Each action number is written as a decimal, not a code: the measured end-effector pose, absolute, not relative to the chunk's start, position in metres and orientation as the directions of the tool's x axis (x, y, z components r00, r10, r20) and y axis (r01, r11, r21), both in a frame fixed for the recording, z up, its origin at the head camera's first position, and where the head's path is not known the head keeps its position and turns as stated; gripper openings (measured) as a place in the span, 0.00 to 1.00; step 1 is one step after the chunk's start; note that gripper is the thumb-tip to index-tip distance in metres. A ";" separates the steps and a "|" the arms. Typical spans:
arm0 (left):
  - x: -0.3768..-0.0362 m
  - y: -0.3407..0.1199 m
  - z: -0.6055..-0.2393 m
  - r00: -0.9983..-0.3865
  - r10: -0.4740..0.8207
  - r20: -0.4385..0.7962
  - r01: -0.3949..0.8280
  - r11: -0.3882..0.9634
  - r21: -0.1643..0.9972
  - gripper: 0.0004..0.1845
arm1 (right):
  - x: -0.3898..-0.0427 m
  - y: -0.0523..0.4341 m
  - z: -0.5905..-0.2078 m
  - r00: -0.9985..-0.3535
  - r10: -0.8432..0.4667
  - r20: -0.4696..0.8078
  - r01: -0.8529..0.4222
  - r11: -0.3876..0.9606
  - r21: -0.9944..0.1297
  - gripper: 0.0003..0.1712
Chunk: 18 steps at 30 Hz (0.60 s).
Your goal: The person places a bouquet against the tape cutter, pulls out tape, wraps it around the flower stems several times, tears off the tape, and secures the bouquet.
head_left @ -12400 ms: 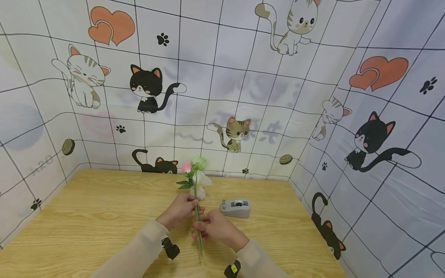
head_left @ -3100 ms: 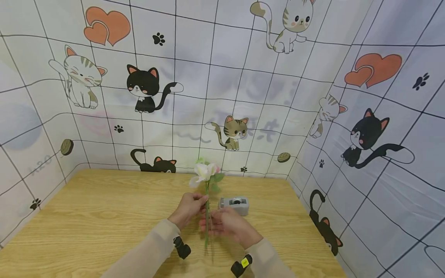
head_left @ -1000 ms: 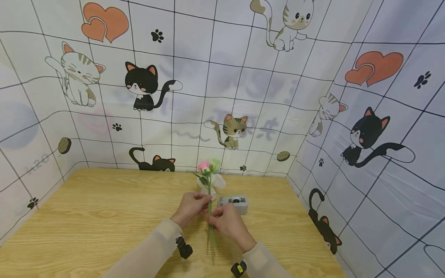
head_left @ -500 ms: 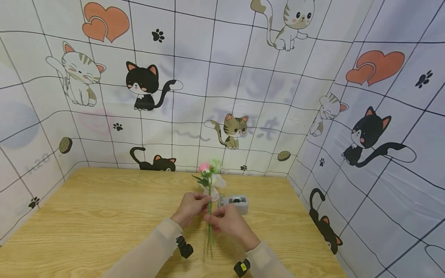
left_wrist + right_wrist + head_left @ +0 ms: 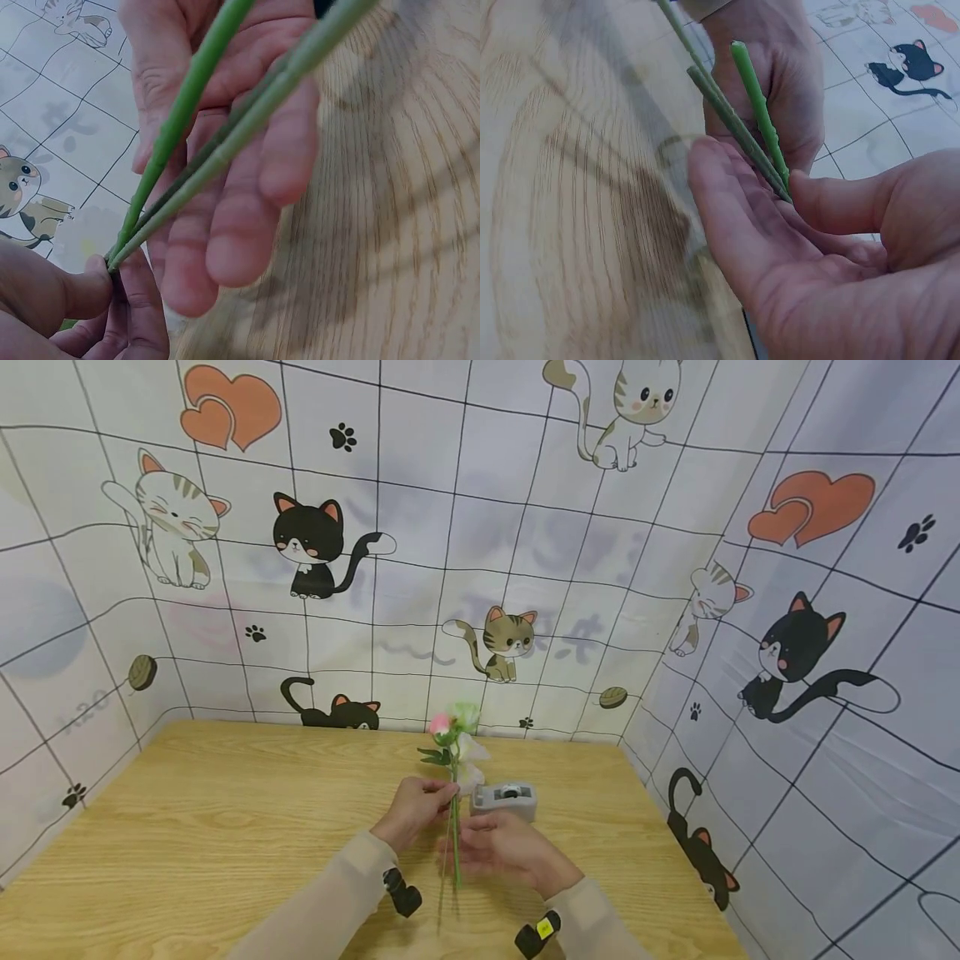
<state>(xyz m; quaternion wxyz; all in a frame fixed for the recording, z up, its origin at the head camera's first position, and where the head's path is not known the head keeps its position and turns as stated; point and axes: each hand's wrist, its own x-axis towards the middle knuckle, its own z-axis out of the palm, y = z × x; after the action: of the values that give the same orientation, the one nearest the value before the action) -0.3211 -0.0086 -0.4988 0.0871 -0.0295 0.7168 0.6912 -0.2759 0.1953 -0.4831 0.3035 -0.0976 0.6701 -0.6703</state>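
A small bunch of flowers stands over the table: a pink bud (image 5: 441,725), a pale green bloom (image 5: 466,717) and a white flower (image 5: 469,750). My left hand (image 5: 412,810) pinches their stems between thumb and fingers just below the blooms. In the left wrist view, the bright green stem (image 5: 184,112) and two duller ones fan apart from that pinch. My right hand (image 5: 510,847) is beside the lower stems, its fingers extended and blurred in the head view. The right wrist view shows its thumb close to the stems (image 5: 754,94); whether it touches them I cannot tell.
A grey tape dispenser (image 5: 522,803) sits on the wooden table (image 5: 247,810), just beyond the right hand. A white cloth (image 5: 420,552) with grid lines and printed cats hangs behind the table and along its sides.
The right hand has loosened from the stems and shifted slightly right, and the stem ends have spread. Earlier the bunch turned: the white flower faced front, then the pink bud came round. The left hand keeps its pinch.
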 end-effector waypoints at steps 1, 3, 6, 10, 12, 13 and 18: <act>-0.321 -0.008 -0.499 -0.983 0.081 -0.164 -0.161 0.045 0.986 0.16 | -0.276 0.195 -0.483 -0.781 -0.552 -0.292 0.310 0.064 -0.949 0.25; -0.321 -0.008 -0.499 -0.983 0.083 -0.164 -0.160 0.050 0.986 0.16 | -0.276 0.195 -0.484 -0.757 -0.570 -0.319 0.364 0.036 -0.931 0.25; -0.320 -0.009 -0.499 -0.982 0.087 -0.167 -0.163 0.053 0.985 0.17 | -0.275 0.194 -0.486 -0.736 -0.588 -0.337 0.408 0.013 -0.913 0.26; -0.319 -0.009 -0.500 -0.980 0.091 -0.177 -0.172 0.054 0.984 0.16 | -0.275 0.195 -0.489 -0.715 -0.601 -0.356 0.440 0.008 -0.898 0.28; -0.319 -0.009 -0.499 -0.979 0.095 -0.182 -0.177 0.053 0.983 0.15 | -0.274 0.196 -0.490 -0.707 -0.610 -0.359 0.452 0.000 -0.892 0.29; -0.319 -0.009 -0.499 -0.979 0.097 -0.182 -0.177 0.054 0.983 0.15 | -0.274 0.197 -0.490 -0.703 -0.614 -0.360 0.458 -0.003 -0.889 0.30; -0.318 -0.009 -0.499 -0.977 0.113 -0.182 -0.178 0.045 0.983 0.15 | -0.274 0.198 -0.490 -0.703 -0.614 -0.359 0.464 -0.014 -0.886 0.28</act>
<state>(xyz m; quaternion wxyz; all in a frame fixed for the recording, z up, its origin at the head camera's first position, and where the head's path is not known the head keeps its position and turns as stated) -0.3184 -0.0089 -0.4986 0.1054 -0.0229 0.7150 0.6907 -0.2736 0.1978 -0.4897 0.3799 -0.0633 0.5904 -0.7093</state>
